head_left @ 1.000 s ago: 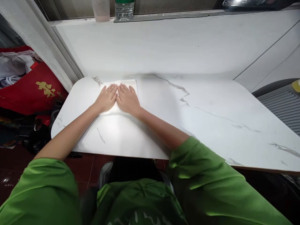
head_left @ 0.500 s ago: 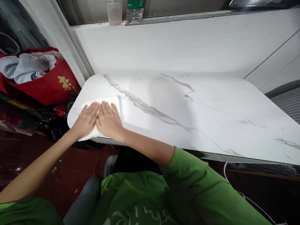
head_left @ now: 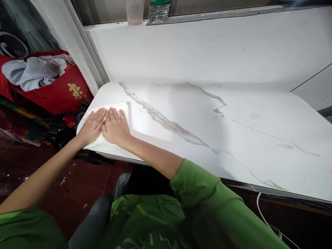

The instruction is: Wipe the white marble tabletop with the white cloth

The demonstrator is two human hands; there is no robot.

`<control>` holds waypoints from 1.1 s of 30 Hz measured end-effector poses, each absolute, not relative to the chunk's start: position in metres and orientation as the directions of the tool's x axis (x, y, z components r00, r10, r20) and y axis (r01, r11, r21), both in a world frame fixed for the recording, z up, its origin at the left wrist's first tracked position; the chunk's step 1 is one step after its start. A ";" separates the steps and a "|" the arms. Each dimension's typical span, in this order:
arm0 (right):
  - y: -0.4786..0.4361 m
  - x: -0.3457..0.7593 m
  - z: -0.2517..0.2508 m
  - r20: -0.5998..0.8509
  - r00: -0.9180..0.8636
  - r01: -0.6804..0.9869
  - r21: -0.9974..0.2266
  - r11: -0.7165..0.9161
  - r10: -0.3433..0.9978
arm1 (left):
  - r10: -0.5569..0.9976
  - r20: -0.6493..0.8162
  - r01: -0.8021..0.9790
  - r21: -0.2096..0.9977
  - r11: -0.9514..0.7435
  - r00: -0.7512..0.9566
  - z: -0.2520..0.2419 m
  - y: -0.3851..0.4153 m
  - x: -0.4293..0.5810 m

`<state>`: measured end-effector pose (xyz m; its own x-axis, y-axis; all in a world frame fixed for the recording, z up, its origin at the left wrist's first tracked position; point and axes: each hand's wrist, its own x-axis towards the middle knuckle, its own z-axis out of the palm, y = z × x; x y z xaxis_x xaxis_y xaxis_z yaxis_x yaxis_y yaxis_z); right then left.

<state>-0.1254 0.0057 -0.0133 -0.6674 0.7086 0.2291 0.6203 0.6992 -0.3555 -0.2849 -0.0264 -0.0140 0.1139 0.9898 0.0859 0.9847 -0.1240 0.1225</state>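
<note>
Left hand [head_left: 91, 128] and right hand [head_left: 116, 128] flat on a white cloth [head_left: 100, 144]

Both hands are open and side by side, with the fingers extended; they rest on the cloth from above and grip nothing. The cloth lies spread at the left end of the worktop [head_left: 249, 110], close to its front edge. The step in hand seems to be wiping; the next move, I think, calls for flat palms, even pressure and care near the edge. The worktop is white, with grey veins like marble. Behind it, on a ledge [head_left: 207, 15], stand a translucent cup [head_left: 135, 13] and a bottle [head_left: 159, 14]. To the left, a red bag [head_left: 54, 100] holds pale fabric [head_left: 33, 71].
</note>
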 end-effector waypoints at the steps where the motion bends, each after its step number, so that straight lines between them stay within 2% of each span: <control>1: 0.012 -0.128 -0.013 0.225 -0.660 0.629 -0.355 0.692 0.716 | 0.989 0.086 0.984 0.125 -0.127 0.117 -0.014 -0.019 -0.288; 17: 0.157 -0.159 -0.019 0.217 -0.585 0.705 -0.339 0.623 0.781 | 0.988 0.067 0.970 0.189 -0.153 0.142 -0.018 0.148 -0.312; 21: 0.185 -0.162 -0.024 0.238 -0.557 0.714 -0.352 0.606 0.795 | 0.980 0.103 0.962 0.196 -0.189 0.171 -0.021 0.181 -0.316; 27: 0.201 -0.164 -0.027 0.269 -0.534 0.709 -0.373 0.598 0.802 | 0.976 0.108 0.967 0.153 -0.205 0.190 -0.023 0.199 -0.318; 33: 0.189 -0.156 -0.020 0.232 -0.543 0.725 -0.355 0.590 0.807 | 0.984 0.091 0.976 0.143 -0.163 0.151 -0.020 0.189 -0.310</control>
